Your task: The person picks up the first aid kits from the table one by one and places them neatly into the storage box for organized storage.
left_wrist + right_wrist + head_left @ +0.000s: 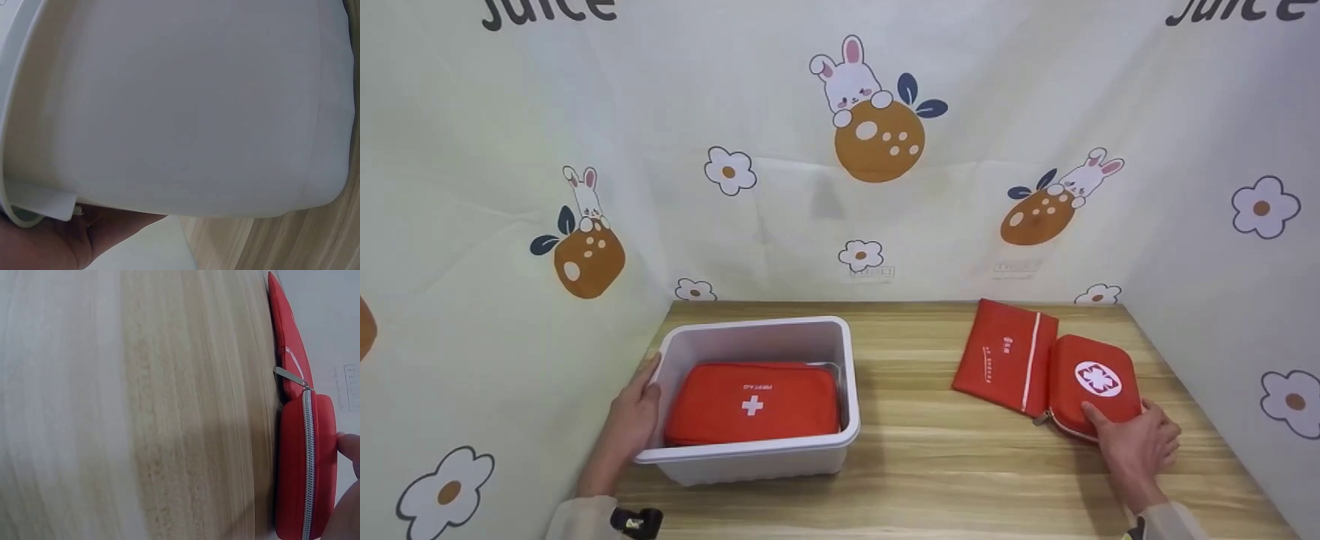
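Observation:
My left hand grips the left rim of a white plastic bin. In the left wrist view, the bin's side fills most of the picture, with the hand at its rim. Inside the bin lies a red first-aid bag marked with a white cross. On the right, my right hand holds a red zippered first-aid case, thumb on top and fingers along its right side. The case's silver zipper shows in the right wrist view.
A flat red pouch with a white stripe lies on the wooden table, against the case's left side. Printed cloth walls enclose the table at the back and both sides.

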### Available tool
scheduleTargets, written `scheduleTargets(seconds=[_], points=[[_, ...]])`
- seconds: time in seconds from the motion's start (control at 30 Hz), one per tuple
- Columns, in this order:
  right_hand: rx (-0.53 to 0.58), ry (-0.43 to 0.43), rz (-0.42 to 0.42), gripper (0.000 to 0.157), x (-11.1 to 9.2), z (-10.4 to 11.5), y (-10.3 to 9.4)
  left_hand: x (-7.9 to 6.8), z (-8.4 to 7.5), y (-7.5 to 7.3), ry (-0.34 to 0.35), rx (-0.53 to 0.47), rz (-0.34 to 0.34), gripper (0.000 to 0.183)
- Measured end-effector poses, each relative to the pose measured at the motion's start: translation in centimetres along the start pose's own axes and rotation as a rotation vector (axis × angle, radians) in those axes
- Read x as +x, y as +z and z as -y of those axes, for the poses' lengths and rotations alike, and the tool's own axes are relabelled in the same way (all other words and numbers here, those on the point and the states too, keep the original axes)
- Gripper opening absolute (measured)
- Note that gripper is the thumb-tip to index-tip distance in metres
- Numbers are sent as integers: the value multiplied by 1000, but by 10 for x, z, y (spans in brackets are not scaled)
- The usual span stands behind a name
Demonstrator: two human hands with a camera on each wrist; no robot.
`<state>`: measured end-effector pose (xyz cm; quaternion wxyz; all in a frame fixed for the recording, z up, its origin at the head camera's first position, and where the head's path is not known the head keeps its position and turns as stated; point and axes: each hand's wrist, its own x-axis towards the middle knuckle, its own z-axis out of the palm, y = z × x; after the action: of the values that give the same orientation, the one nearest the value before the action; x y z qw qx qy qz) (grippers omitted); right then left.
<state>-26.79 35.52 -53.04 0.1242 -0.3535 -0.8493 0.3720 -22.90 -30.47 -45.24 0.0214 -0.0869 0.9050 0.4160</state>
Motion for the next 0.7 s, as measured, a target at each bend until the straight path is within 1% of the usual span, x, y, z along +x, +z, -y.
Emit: scheduleTargets(seconds=[0.1,0.23,0.37,0.43,0.57,0.7], points=[[-26,44,37,108,1,-1,-2,1,0,0,-5,-6,7,58],[-75,123,130,117,2,-4,-5,1,0,0,-5,-12,9,58],[-114,187,215,116,2,-5,-9,1,1,0,5,-8,4,57],[-120,205,242,115,2,-5,-10,1,1,0,6,-8,6,57],[-117,219,260,114,1,-3,-11,1,1,0,-2,-18,12,57],[-105,215,228,116,0,-4,-10,1,0,0,-2,-17,11,57]])
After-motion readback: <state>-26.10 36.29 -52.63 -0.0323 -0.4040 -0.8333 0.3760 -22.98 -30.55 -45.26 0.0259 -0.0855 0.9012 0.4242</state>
